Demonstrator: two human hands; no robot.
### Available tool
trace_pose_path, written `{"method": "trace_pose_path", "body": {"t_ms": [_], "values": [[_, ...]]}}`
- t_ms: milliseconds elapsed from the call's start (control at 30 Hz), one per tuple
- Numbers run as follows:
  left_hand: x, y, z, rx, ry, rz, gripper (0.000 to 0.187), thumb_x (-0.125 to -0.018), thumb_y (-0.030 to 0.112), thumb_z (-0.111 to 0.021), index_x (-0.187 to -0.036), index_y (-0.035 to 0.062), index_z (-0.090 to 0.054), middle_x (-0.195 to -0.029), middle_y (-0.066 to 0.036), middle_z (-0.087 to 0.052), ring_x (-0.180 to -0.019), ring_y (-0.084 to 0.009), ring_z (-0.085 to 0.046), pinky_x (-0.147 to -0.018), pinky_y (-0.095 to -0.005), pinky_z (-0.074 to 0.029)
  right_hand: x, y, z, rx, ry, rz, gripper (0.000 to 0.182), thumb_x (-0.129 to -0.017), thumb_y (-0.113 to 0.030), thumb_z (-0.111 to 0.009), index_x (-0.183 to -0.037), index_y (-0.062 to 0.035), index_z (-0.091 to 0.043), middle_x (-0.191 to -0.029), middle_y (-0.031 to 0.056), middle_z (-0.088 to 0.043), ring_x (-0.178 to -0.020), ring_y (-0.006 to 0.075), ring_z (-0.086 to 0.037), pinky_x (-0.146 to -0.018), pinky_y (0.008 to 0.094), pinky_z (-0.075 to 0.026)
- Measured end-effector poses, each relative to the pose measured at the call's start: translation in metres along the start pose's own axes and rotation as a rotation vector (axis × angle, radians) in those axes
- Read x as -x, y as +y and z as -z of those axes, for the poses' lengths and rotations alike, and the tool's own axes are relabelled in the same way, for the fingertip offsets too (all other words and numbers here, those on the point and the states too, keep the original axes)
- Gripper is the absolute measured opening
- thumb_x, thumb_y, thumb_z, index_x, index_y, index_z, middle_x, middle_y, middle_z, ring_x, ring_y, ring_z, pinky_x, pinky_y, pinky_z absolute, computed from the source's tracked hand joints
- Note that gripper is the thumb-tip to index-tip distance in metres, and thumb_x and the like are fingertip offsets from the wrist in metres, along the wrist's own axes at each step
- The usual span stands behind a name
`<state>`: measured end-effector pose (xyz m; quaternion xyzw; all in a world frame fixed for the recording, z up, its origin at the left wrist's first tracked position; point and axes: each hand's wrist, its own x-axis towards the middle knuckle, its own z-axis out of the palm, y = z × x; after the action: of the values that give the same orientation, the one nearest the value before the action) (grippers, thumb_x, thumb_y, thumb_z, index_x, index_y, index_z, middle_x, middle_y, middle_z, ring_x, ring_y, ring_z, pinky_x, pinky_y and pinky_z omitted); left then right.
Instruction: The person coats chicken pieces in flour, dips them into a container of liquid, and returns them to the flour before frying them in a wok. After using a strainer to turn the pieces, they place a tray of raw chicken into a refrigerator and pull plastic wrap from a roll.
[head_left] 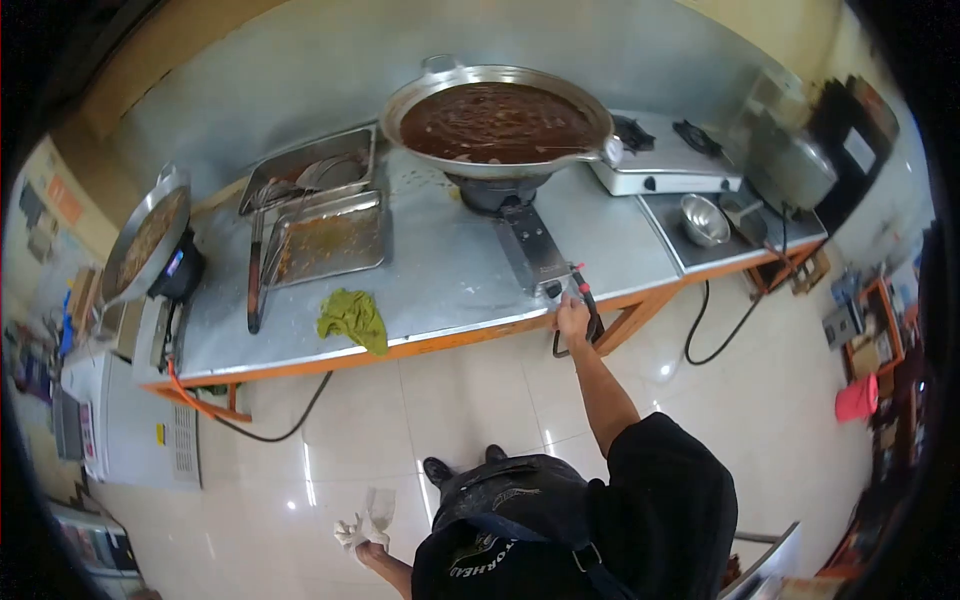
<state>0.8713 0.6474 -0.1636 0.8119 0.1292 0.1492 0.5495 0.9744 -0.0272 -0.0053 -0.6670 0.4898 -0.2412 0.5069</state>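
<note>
At the front end of the gas burner (535, 245), my right hand (572, 318) has its fingers closed around the control area; the exact part is hidden. A large metal wok (398, 105) full of dark reddish-brown sauce (495, 122) sits on that burner. Low on the left, my left hand (372, 550) is closed on a white cloth (350, 532), away from the table. Something clear (380, 507) shows beside the cloth, too faint to name.
Two metal trays (375, 235) with long-handled utensils, a green cloth (352, 320) and a second wok (122, 250) stand left on the steel table (430, 300). A white stove (670, 170), metal bowl (704, 220) and lidded pot (790, 165) stand right. Black hoses (715, 355) hang below.
</note>
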Motion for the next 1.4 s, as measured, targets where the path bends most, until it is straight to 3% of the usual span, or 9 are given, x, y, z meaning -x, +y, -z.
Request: {"method": "trace_pose_path", "body": {"t_ms": [33, 200, 567, 633, 767, 867, 1067, 1167, 1400], "values": [[0.011, -0.021, 0.004, 0.019, -0.048, -0.065, 0.028, -0.075, 0.026, -0.057, -0.088, 0.0005, -0.058, -0.08, -0.012, -0.06, -0.078, -0.023, -0.057, -0.068, -0.0358, -0.046, 0.005, -0.008, -0.006, -0.181, -0.009, -0.055, 0.039, -0.091, -0.031, -0.044, -0.08, 0.0046, -0.055, -0.067, 0.013, -0.059, -0.054, 0.0192, -0.06, -0.045, 0.0299, -0.049], [0.11, -0.025, 0.013, 0.494, 0.159, 0.565, 0.026, -0.078, 0.022, -0.054, -0.091, 0.0003, -0.058, -0.086, -0.012, -0.06, -0.081, -0.0242, -0.057, -0.07, -0.0361, -0.047, -0.013, 0.001, -0.025, -0.341, -0.108, -0.056, 0.035, -0.092, -0.026, -0.044, -0.094, 0.0091, -0.049, -0.073, 0.0149, -0.06, -0.058, 0.0216, -0.061, -0.054, 0.0311, -0.053], [0.197, -0.03, -0.013, 1.138, 0.739, 1.12, 0.022, -0.085, 0.013, -0.047, -0.1, 0.0, -0.056, -0.097, -0.011, -0.059, -0.087, -0.0268, -0.056, -0.074, -0.0369, -0.048, -0.033, 0.011, -0.028, -0.417, -0.166, 0.004, 0.028, -0.091, -0.014, -0.038, -0.097, 0.0128, -0.042, -0.079, 0.0199, -0.058, -0.066, 0.0256, -0.062, -0.064, 0.0322, -0.057], [0.205, -0.04, -0.019, 1.182, 0.754, 1.128, 0.022, -0.086, 0.012, -0.046, -0.102, -0.0001, -0.056, -0.1, -0.011, -0.059, -0.089, -0.0273, -0.056, -0.075, -0.037, -0.048, -0.038, 0.015, -0.027, -0.399, -0.157, -0.004, 0.029, -0.092, -0.016, -0.037, -0.097, 0.0117, -0.043, -0.078, 0.0199, -0.059, -0.067, 0.0261, -0.062, -0.063, 0.0336, -0.056], [0.222, -0.097, -0.02, 1.343, 0.407, 0.869, 0.031, -0.091, 0.014, -0.037, -0.12, 0.0077, -0.048, -0.118, -0.007, -0.054, -0.101, -0.0248, -0.055, -0.089, -0.0404, -0.046, -0.043, 0.015, -0.027, -0.399, -0.149, -0.075, 0.032, -0.093, -0.02, -0.035, -0.099, 0.0108, -0.043, -0.076, 0.0194, -0.06, -0.068, 0.0252, -0.062, -0.064, 0.032, -0.056], [0.195, -0.074, -0.026, 1.245, 0.523, 0.957, 0.026, -0.092, 0.019, -0.04, -0.11, 0.0078, -0.055, -0.105, -0.004, -0.059, -0.09, -0.022, -0.058, -0.08, -0.0357, -0.049, -0.057, 0.022, -0.023, -0.405, -0.193, -0.135, 0.035, -0.094, -0.023, -0.034, -0.099, 0.0106, -0.043, -0.079, 0.018, -0.06, -0.066, 0.0237, -0.061, -0.066, 0.0285, -0.056], [0.178, -0.089, -0.022, 1.34, 0.478, 0.846, 0.03, -0.091, 0.015, -0.037, -0.114, 0.0031, -0.052, -0.113, -0.01, -0.057, -0.1, -0.0246, -0.056, -0.09, -0.0375, -0.046, -0.051, 0.018, -0.023, -0.473, -0.241, -0.121, 0.03, -0.093, -0.019, -0.03, -0.107, 0.0055, -0.04, -0.089, 0.0174, -0.057, -0.074, 0.0236, -0.06, -0.067, 0.0277, -0.056], [0.171, -0.074, -0.023, 1.279, 0.483, 0.804, 0.026, -0.092, 0.02, -0.043, -0.108, 0.0039, -0.055, -0.104, -0.006, -0.059, -0.092, -0.019, -0.056, -0.083, -0.0317, -0.047, -0.05, 0.018, -0.02, -0.493, -0.292, -0.117, 0.027, -0.093, -0.017, -0.029, -0.108, 0.0037, -0.039, -0.094, 0.0185, -0.055, -0.078, 0.024, -0.06, -0.069, 0.0279, -0.056], [0.183, -0.089, -0.023, 1.124, 0.484, 0.935, 0.026, -0.092, 0.021, -0.045, -0.108, 0.0041, -0.054, -0.102, -0.005, -0.059, -0.091, -0.0179, -0.057, -0.082, -0.0302, -0.048, -0.05, 0.017, -0.019, -0.515, -0.278, -0.104, 0.022, -0.09, -0.013, -0.03, -0.104, 0.002, -0.04, -0.098, 0.0192, -0.053, -0.082, 0.0253, -0.059, -0.07, 0.0286, -0.056]]}}
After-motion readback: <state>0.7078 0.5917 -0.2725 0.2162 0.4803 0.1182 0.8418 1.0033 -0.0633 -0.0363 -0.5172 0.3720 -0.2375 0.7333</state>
